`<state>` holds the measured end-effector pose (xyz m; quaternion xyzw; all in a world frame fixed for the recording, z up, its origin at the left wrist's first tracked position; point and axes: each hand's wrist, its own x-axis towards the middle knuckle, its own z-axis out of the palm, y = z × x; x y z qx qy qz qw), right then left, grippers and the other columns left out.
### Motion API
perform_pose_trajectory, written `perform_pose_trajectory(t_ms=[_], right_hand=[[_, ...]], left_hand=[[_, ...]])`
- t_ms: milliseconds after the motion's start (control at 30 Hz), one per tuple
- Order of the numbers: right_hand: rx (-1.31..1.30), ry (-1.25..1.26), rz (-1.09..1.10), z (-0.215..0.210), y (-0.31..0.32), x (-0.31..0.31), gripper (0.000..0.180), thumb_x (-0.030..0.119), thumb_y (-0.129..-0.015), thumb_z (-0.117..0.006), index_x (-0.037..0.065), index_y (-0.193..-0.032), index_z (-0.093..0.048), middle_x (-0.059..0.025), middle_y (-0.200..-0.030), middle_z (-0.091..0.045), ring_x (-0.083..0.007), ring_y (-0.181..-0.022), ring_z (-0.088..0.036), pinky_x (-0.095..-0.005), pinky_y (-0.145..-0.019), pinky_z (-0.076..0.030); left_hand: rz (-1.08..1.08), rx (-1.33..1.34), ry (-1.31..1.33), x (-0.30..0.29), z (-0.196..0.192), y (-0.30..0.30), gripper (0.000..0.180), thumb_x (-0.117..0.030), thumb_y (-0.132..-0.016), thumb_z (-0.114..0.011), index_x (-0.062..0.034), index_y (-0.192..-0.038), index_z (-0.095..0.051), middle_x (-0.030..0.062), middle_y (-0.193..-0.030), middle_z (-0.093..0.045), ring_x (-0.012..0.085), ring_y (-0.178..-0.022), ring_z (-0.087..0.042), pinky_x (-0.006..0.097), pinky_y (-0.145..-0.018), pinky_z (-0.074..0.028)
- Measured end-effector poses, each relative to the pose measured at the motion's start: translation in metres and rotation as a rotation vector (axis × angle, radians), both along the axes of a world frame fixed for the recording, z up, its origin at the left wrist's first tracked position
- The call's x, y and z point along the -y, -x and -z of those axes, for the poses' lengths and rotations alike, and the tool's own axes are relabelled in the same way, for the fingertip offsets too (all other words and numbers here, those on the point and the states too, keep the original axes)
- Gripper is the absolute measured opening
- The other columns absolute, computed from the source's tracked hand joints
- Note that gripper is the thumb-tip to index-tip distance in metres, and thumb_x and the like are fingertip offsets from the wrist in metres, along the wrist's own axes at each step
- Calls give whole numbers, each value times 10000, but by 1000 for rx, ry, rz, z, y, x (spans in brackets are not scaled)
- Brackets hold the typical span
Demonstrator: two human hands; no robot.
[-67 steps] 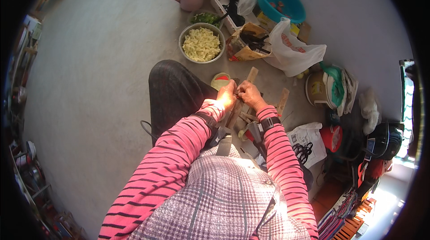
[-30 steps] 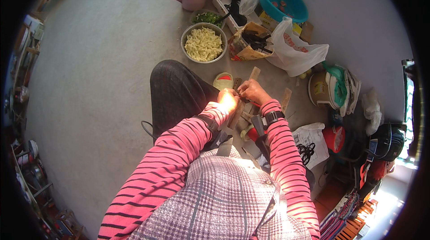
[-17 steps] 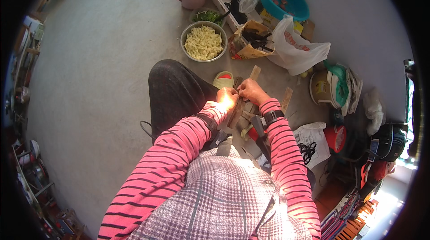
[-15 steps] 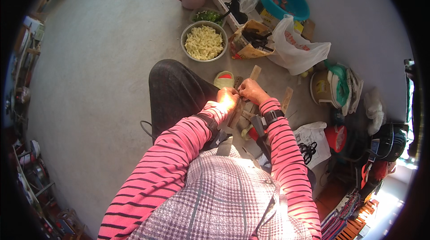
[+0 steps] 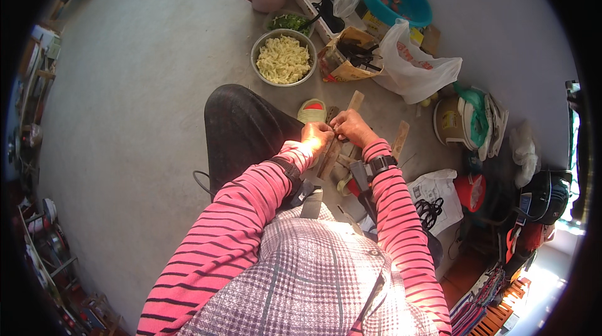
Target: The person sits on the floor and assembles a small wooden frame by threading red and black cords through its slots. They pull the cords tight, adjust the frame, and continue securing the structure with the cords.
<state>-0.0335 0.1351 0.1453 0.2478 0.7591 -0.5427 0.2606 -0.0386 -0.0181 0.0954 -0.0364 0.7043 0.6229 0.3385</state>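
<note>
My left hand (image 5: 317, 136) and my right hand (image 5: 352, 127) meet in front of my knees, fingertips nearly touching. Both sets of fingers are pinched closed. Whatever they grip is too small or too covered to name. Beneath them is a wooden thing made of slats, with one slat (image 5: 356, 100) reaching out past my right hand and another slat (image 5: 400, 140) to the right of it. A foot in a pale green slipper (image 5: 311, 112) rests just beyond my left hand.
Ahead stands a metal bowl of pale yellow cut strips (image 5: 256, 71), with chopped greens (image 5: 290, 21) behind it. Right of the bowl are an open paper bag (image 5: 342, 71), a white plastic bag (image 5: 407, 82) and a blue basin (image 5: 421, 13). A brown bucket (image 5: 446, 121) sits by the wall.
The surroundings have shifted slightly left in the view. My hands stay together over the wooden slats, fingers still pinched.
</note>
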Motion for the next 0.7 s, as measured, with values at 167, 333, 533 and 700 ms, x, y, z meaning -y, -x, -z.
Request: perform_pose_trajectory(t_ms=[167, 333, 533, 700], right_hand=[[-23, -41, -44, 1, 0, 1, 167, -52, -764, -629, -97, -918, -675, -114, -770, -665, -163, -614, -634, -302, -551, -536], [-17, -53, -55, 9, -1, -1, 161, -23, -785, -632, -94, -923, -673, -106, -770, -667, -156, -614, -635, -297, -555, -534], [-77, -62, -73, 11, -7, -2, 140, -1, -797, -643, -88, -906, -655, -82, -735, -651, -142, -595, -624, -289, -543, -515], [-101, -59, -129, 7, -10, -2, 122, -1, -807, -636, -75, -904, -640, -63, -701, -629, -129, -576, -611, -276, -533, -497]], left_hand=[[8, 168, -156, 3, -1, 3, 30, -15, -773, -671, 13, -762, -677, 22, -614, -582, 89, -521, -521, 236, -452, -399], [21, 131, -131, 0, 4, 2, 77, -71, -798, -662, -5, -757, -665, 14, -627, -574, 85, -516, -505, 234, -453, -391], [64, 143, -159, 0, 7, 3, 154, -168, -812, -654, -25, -758, -641, 21, -673, -575, 90, -547, -505, 245, -457, -386], [113, 264, -232, 4, 4, 10, 135, -162, -802, -631, -40, -749, -609, 11, -681, -536, 92, -541, -469, 241, -455, -355]])
